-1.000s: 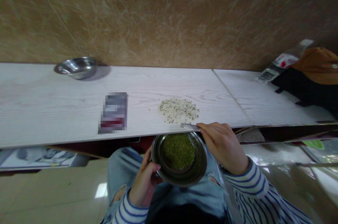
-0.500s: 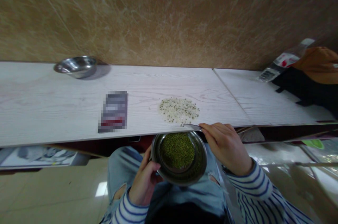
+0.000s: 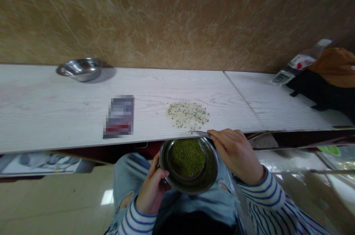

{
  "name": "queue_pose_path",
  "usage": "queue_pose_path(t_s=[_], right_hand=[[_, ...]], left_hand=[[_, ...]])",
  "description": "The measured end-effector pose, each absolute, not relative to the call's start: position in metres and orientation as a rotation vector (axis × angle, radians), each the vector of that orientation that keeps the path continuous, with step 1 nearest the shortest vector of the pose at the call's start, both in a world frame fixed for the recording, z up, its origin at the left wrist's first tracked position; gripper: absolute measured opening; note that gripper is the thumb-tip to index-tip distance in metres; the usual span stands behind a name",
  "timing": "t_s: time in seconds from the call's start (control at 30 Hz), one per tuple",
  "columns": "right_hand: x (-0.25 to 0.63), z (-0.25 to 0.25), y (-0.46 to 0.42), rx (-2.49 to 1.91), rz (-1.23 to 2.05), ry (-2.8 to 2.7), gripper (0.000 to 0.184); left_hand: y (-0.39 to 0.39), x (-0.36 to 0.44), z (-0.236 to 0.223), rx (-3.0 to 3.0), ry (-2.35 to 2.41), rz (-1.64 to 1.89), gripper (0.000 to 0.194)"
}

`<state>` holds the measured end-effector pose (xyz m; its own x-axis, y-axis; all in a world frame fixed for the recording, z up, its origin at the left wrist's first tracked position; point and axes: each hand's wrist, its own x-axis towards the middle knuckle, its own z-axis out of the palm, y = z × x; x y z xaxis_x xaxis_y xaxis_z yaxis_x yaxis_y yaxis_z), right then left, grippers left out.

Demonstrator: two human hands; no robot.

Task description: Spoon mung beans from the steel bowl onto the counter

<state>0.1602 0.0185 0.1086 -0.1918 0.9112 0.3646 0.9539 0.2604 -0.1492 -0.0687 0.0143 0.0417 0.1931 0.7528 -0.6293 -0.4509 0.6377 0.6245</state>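
So the left hand (image 3: 152, 189) had the rim of a steel bowl (image 3: 191, 187) gripped between thumb and fingers, around the bowl's 8 o'clock (wall side was 12). That bowl sat over the lap, right by the table edge, with a bed of green beans (image 3: 188, 156) in it. Over at roughly 3, the right hand (image 3: 235, 153) was pinching a thin metal tool (image 3: 203, 133) between thumb and fingers, its tip pointing to 9 o'clock, right by a couple of beans near the edge. Couldn't tell if it touched one. Up at 12, on the white table (image 3: 149, 85), was a flat pile of white grains (image 3: 188, 115) dotted with green beans. Out at 10 lay a pixelated flat item (image 3: 119, 116), then a second bowl (image 3: 83, 70) farther along. At 2: a tilted clear bottle (image 3: 301, 62) beside black and orange-brown fabric (image 3: 331, 83).
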Motion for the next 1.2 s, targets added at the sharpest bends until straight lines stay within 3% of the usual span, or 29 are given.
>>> queue_pose_path(t_s=[1.2], right_hand=[[0.148,0.111,0.024,-1.65,-0.105,-2.17,0.027]], left_hand=[[0.016,-0.072,0.04,0.313,1.078,0.88,0.072]])
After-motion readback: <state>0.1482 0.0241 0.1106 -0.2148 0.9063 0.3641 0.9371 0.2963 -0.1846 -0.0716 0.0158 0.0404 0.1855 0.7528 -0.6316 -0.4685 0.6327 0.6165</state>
